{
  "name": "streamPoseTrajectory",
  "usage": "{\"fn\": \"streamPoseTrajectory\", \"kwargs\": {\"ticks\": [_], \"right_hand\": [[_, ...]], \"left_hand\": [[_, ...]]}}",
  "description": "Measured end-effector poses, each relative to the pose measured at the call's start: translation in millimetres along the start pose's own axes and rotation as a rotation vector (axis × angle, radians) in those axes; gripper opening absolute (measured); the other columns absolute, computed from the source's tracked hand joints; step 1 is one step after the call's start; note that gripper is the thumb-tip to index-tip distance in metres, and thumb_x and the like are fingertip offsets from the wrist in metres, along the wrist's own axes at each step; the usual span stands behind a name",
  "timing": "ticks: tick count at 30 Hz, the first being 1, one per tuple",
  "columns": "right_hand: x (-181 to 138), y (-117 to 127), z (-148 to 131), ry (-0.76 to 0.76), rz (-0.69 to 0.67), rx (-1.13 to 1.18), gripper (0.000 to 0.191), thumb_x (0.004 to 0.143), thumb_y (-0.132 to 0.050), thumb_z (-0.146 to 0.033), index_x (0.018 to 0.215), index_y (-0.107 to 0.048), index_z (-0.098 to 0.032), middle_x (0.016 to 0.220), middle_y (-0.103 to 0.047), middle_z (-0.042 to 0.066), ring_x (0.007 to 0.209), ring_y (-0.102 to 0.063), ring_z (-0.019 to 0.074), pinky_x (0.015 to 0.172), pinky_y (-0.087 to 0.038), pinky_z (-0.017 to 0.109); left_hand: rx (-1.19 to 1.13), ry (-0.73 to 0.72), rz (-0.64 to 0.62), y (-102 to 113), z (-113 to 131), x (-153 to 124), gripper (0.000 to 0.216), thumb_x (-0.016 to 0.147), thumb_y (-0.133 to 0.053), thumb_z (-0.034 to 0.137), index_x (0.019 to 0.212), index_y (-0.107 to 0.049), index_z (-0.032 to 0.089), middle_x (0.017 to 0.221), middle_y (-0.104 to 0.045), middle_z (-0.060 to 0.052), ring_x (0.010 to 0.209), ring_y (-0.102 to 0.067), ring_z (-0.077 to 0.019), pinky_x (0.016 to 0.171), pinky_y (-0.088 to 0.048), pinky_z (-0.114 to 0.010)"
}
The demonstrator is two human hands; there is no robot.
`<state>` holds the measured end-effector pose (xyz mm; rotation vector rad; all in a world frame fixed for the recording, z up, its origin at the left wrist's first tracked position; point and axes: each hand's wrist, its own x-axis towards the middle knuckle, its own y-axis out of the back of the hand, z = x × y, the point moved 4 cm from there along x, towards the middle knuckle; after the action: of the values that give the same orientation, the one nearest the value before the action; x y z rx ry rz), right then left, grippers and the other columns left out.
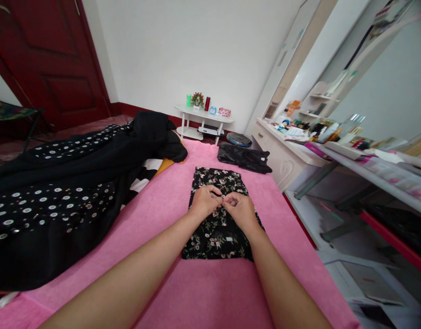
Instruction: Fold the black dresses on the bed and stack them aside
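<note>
A black floral garment [213, 242] lies flat in a rectangle on the pink bed cover [210, 292]. Down its middle runs a line of small light buttons or rings. My left hand [207, 201] is over the upper middle of the garment, thumb and fingers pinched at that line. Close beside it, my right hand [240, 209] pinches the same spot from the right, the fingertips of both nearly touching. What exactly sits between the fingertips is too small to make out, but it is part of the garment's front.
Dark clothes with white dots [53, 205] are heaped on the left. A folded black garment [244, 157] lies at the far right of the bed. Beyond stands a small white table [203, 114] with a plant. A cluttered dressing table [299, 141] borders the right side.
</note>
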<state>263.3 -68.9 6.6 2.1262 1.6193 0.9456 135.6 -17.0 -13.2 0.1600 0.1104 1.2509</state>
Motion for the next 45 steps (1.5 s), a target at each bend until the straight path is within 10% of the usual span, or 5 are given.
{"fn": "streamPoseTrajectory", "kwargs": {"ticks": [22, 34, 45], "right_hand": [[4.6, 1.6, 4.2, -0.161, -0.025, 0.300, 0.015, 0.070, -0.064, -0.032, 0.066, -0.060, -0.017, 0.059, -0.060, 0.000, 0.055, -0.054, 0.0133, 0.054, -0.041, 0.025], [0.9, 2.1, -6.9, 0.028, -0.006, 0.187, 0.006, 0.070, -0.061, -0.022, 0.074, -0.057, -0.019, 0.067, -0.055, -0.002, 0.059, -0.050, 0.0115, 0.057, -0.040, 0.023], [4.4, 2.2, 3.5, -0.244, -0.043, 0.343, 0.027, 0.069, -0.065, -0.043, 0.059, -0.058, -0.019, 0.054, -0.059, 0.000, 0.050, -0.050, 0.0121, 0.050, -0.038, 0.024]], "left_hand": [[0.070, -0.235, 0.135, 4.7, 9.3, -8.8, 0.029, 0.067, -0.055, 0.011, 0.092, -0.046, 0.022, 0.062, -0.063, 0.008, 0.052, -0.057, -0.0088, 0.057, -0.041, -0.019], [-0.140, -0.057, 0.028, 3.0, -4.5, 2.2, 0.038, 0.060, -0.066, 0.016, 0.093, -0.048, 0.020, 0.068, -0.068, 0.004, 0.053, -0.058, -0.0094, 0.051, -0.039, -0.017], [-0.022, -0.242, 0.079, 0.5, 6.1, -6.5, 0.031, 0.065, -0.060, 0.011, 0.086, -0.041, 0.022, 0.068, -0.063, 0.007, 0.058, -0.058, -0.0085, 0.059, -0.040, -0.018]]}}
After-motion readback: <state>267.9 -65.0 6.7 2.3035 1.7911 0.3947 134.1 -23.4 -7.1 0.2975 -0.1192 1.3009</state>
